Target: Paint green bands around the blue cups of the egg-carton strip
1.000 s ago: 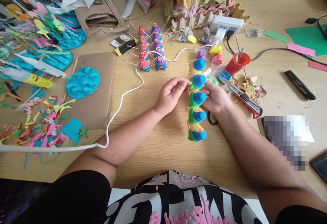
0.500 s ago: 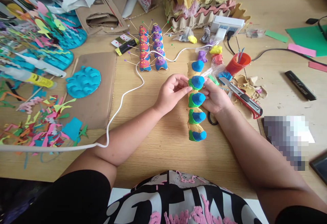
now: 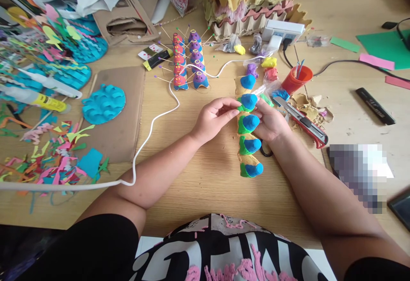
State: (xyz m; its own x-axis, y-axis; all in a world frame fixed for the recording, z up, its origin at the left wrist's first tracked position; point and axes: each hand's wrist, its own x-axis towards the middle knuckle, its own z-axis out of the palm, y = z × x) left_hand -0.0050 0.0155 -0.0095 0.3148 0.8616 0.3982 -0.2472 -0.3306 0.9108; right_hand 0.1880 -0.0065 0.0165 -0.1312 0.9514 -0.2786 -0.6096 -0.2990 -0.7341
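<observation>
Between my hands is an egg carton strip (image 3: 250, 123), a row of several bumps with blue clay on the tops and green clay on the sides. Bare tan cardboard shows between the bumps. My left hand (image 3: 215, 118) pinches its left edge near the second bump from the far end. From the other side my right hand (image 3: 270, 121) grips the strip, some of its fingers hidden behind it. The farthest bump shows blue clay and no green. Beyond my right fingers lie packets of clay, among them green clay (image 3: 265, 99) and blue clay (image 3: 280, 94).
A red utility knife (image 3: 309, 127) lies right of my right hand, below an orange cup (image 3: 297, 80). Two decorated carton strips (image 3: 198, 61) stand farther back. A white cable (image 3: 153, 123) crosses the table. Paper scraps (image 3: 57, 157) and cardboard (image 3: 128, 140) are at left.
The near end of the carton strip has swung slightly right, so the strip tilts a little more. Both hands keep their hold in nearly the same place.
</observation>
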